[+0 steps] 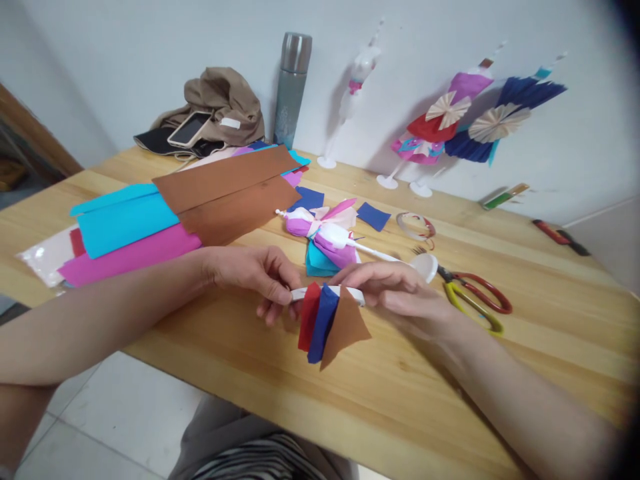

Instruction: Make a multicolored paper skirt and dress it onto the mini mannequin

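Observation:
My left hand (265, 277) pinches the left end of a curved white strip (356, 294) between thumb and fingers. At its other end, my right hand (400, 290) is closed on the strip, fingers partly hidden. From the strip hang a red paper piece (309, 319), a blue paper piece (323, 327) and a brown paper piece (345, 327), side by side. Just beyond my hands lies a small white dress-form figure (330, 233) on a stick, wrapped in purple, pale pink and teal paper. Its round white base (424, 268) rests near my right hand.
Scissors (475, 300) lie right of my right hand. Beyond are a clear tape roll (416, 227), a blue paper square (373, 216) and a red-black cutter (560, 237). Brown paper sheets (230, 193) cover the left. A thermos (291, 93) and dressed figures (440, 123) stand by the wall.

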A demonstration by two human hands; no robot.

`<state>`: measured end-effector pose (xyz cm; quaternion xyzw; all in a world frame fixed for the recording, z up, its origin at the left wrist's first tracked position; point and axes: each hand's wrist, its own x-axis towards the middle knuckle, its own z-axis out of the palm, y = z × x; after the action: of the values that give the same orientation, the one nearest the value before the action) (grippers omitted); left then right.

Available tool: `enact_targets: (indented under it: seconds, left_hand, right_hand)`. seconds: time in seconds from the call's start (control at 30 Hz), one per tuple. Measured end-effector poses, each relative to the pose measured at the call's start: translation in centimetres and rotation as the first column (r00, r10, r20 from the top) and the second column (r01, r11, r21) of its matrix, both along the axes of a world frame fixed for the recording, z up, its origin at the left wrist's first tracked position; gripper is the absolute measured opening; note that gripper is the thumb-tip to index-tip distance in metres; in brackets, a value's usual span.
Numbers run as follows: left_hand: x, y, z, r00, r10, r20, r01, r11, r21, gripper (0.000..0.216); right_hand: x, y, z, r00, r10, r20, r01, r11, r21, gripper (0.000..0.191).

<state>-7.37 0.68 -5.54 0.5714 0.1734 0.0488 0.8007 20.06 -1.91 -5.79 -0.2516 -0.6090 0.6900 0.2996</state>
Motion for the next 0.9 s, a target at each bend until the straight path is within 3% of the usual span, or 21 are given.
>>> enact_targets:
  seconds: [0.13, 0.23, 0.4, 0.6, 0.7, 0.77, 0.9]
  left_hand:
    - [-0.4, 0.1, 0.1, 0.999, -0.011, -0.042, 0.013, 0.998, 0.056, 0.027]
    - [-0.5, -0.2, 0.6, 0.994, -0.011, -0.106, 0.032, 0.98, 0.198, 0.028]
    - [0.0, -0.4, 1.6, 0.995, -0.018, -0.103, 0.076, 0.801, 0.594, 0.014]
    - [0.4, -0.8, 1.4, 0.995, 0.035, -0.094, 0.054, 0.606, 0.793, 0.023]
    - [0.2, -1.1, 1.1, 0.99, 0.069, -0.122, 0.071, 0.5, 0.863, 0.038]
    - [0.1, -1.1, 1.1, 0.987, 0.085, -0.135, 0.081, 0.462, 0.883, 0.046]
    - [-0.1, -0.4, 1.0, 0.974, 0.205, -0.091, -0.007, 0.431, 0.902, 0.042]
  right_hand:
    - [0.0, 0.4, -0.6, 0.994, -0.081, -0.073, 0.077, 0.996, -0.046, 0.037]
    - [-0.1, 0.8, -1.2, 0.972, -0.234, -0.026, 0.234, 0.972, -0.03, 0.031]
    - [0.0, 1.1, -2.0, 0.897, -0.439, 0.055, 0.438, 0.898, 0.029, 0.021]
    - [0.0, 1.0, -2.1, 0.843, -0.535, 0.063, 0.52, 0.839, 0.16, 0.017]
    - [0.3, 1.3, -2.1, 0.763, -0.637, 0.112, 0.577, 0.748, 0.329, 0.013]
    - [0.6, 1.7, -2.2, 0.696, -0.702, 0.15, 0.555, 0.659, 0.507, 0.011]
    - [1.2, 2.7, -2.3, 0.615, -0.757, 0.22, 0.226, 0.436, 0.871, 0.016]
